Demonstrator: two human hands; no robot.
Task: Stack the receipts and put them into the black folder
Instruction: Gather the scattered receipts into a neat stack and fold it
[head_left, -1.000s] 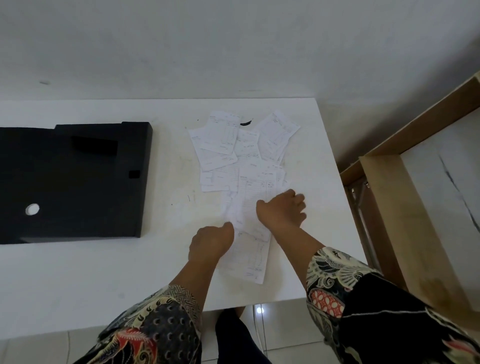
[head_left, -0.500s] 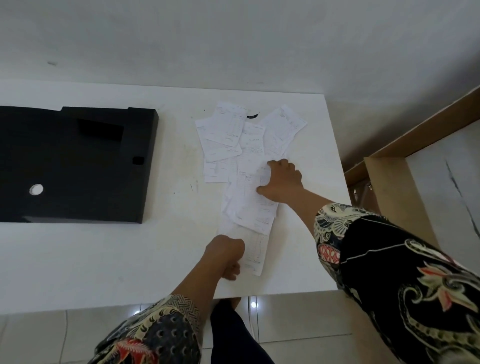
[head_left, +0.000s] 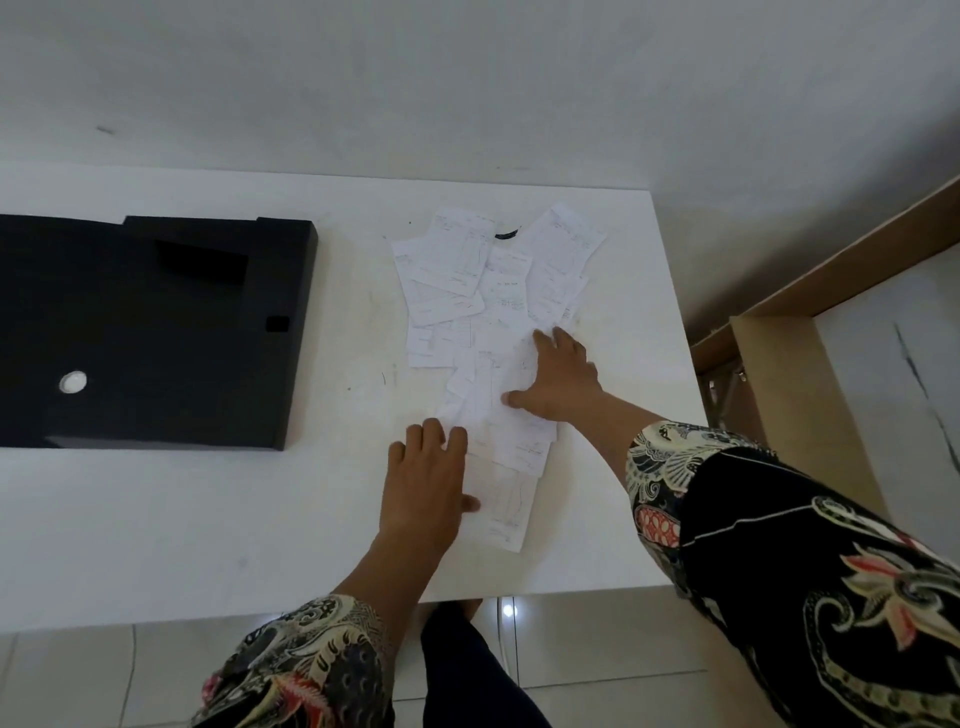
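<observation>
Several white receipts (head_left: 498, 291) lie overlapped in a loose strip down the right half of the white table (head_left: 208, 519). My right hand (head_left: 558, 382) rests flat with fingers spread on the receipts in the middle of the strip. My left hand (head_left: 428, 478) lies flat, fingers apart, on the left edge of the nearest receipts (head_left: 511, 499). The black folder (head_left: 150, 332) lies flat on the table's left side, apart from both hands, with a round white hole in it.
A small dark object (head_left: 506, 235) peeks out from under the far receipts. A wooden frame with a white marbled panel (head_left: 831, 332) stands right of the table. The table's near edge is just below my left wrist, with tiled floor (head_left: 597, 649) beneath.
Both hands have opened from loose fists to flat palms. My right hand moved farther up the strip of receipts; my left hand came back up onto the nearest receipts.
</observation>
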